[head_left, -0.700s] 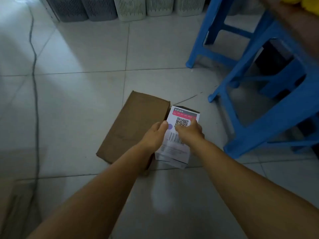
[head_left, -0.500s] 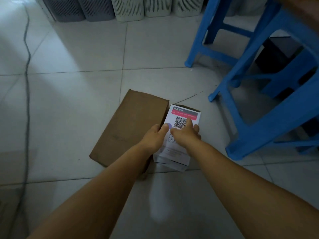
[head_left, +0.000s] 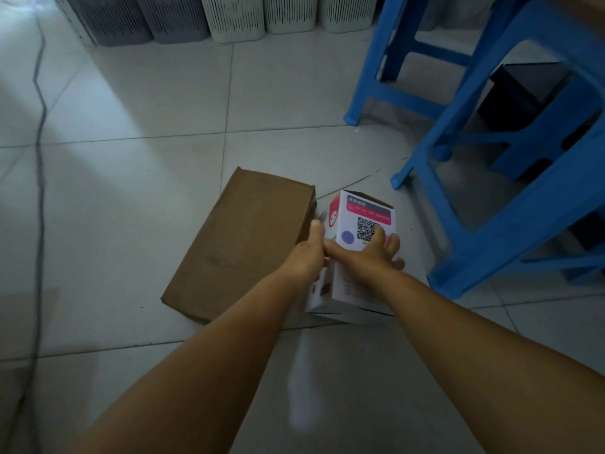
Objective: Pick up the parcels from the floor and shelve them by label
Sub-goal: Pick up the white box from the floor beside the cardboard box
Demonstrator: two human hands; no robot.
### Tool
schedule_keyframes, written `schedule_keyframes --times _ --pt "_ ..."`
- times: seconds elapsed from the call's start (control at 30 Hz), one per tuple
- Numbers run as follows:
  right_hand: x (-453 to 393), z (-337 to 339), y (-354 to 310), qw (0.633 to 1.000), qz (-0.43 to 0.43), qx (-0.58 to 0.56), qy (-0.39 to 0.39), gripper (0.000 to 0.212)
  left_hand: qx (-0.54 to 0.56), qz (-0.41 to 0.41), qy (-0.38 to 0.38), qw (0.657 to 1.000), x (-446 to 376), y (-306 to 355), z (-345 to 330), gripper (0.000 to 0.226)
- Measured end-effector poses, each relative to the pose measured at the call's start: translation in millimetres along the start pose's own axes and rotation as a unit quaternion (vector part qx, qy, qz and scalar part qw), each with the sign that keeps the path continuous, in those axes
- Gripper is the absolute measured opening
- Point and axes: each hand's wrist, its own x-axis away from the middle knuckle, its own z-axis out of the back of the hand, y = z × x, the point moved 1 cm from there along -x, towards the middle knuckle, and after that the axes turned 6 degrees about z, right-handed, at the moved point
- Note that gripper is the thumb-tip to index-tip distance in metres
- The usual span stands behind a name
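A small white parcel [head_left: 358, 221] with a pink band, a QR code and a purple dot stands on the tiled floor. Right beside it on the left lies a larger plain brown cardboard box [head_left: 242, 240]. My left hand [head_left: 306, 255] presses against the white parcel's left side, thumb up along its edge. My right hand [head_left: 373, 255] lies over its top face with fingers spread across the label. The parcel's lower label is hidden under my right hand.
Blue plastic stools [head_left: 510, 132] stand close on the right, their legs a short way from the parcel. A dark box [head_left: 520, 93] sits under one stool. Grey and white slatted units [head_left: 235, 14] line the far wall. A dark cable [head_left: 39, 132] runs along the floor at left.
The white parcel has turned, so its left side with a pink figure now shows. My right hand has spread over its top; my left hand has slid to its left side.
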Motion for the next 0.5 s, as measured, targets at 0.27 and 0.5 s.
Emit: schedule_keyframes --times 0.27,0.5 --pt "-1.5 20.3 15.9 0.995 0.024 -0.094 0.007 0.111 -0.019 -0.024 -0.025 0.999 3.0 5.9 0.4 0.072" --pt "0.4 48.3 2.5 0.930 0.060 -0.358 -0.052 0.068 0.034 -0.075 0.046 0.996 -2.6 10.0 38.7 0.052"
